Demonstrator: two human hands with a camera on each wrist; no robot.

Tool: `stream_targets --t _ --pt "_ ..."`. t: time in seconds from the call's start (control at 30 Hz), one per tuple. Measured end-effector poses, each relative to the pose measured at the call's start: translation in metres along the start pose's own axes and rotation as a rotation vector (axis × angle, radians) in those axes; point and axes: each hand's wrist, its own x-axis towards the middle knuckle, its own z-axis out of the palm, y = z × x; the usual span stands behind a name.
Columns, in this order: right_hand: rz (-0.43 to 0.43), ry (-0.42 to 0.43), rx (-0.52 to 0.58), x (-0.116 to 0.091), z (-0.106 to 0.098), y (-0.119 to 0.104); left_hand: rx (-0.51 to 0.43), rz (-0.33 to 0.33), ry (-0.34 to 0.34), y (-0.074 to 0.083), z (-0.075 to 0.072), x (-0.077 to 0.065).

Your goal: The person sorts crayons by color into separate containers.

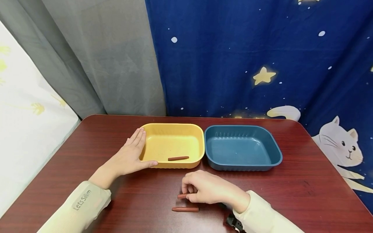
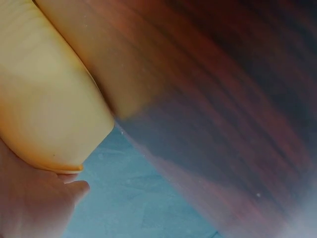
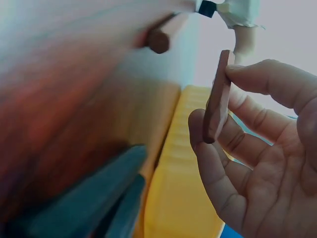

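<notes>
My left hand [image 1: 130, 155] rests on the left end of a yellow plastic bin [image 1: 201, 152], fingers straight along its side and thumb on the front rim. Inside that bin, near the front wall, lies a brown crayon [image 1: 178, 158]. In front of the bins, my right hand [image 1: 208, 187] pinches a second brown crayon [image 3: 218, 99] between thumb and fingertips. The right wrist view shows this crayon is six-sided and held off the table. Another brown crayon [image 1: 185, 209] lies on the table just nearer than the right hand, its tapered end to the left.
A blue plastic bin [image 1: 244, 167] stands against the yellow bin's right side, with nothing visible in it. Both are on a dark red wooden table [image 1: 303, 181]. Behind its far edge hang a grey curtain [image 1: 116, 64] and a blue star-patterned curtain [image 1: 221, 64].
</notes>
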Motion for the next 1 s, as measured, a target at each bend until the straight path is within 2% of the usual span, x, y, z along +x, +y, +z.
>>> stream_targets --t 0.47,0.8,1.0 --pt "-0.044 0.093 0.080 0.005 -0.016 -0.002 0.008 -0.010 -0.015 0.002 -0.002 0.001" --pt "0.003 0.127 0.143 0.016 -0.026 0.002 -0.003 -0.001 -0.010 0.000 0.000 0.001" --pt "-0.001 0.166 0.180 0.025 -0.030 0.005 0.009 0.000 -0.002 -0.001 0.001 0.001"
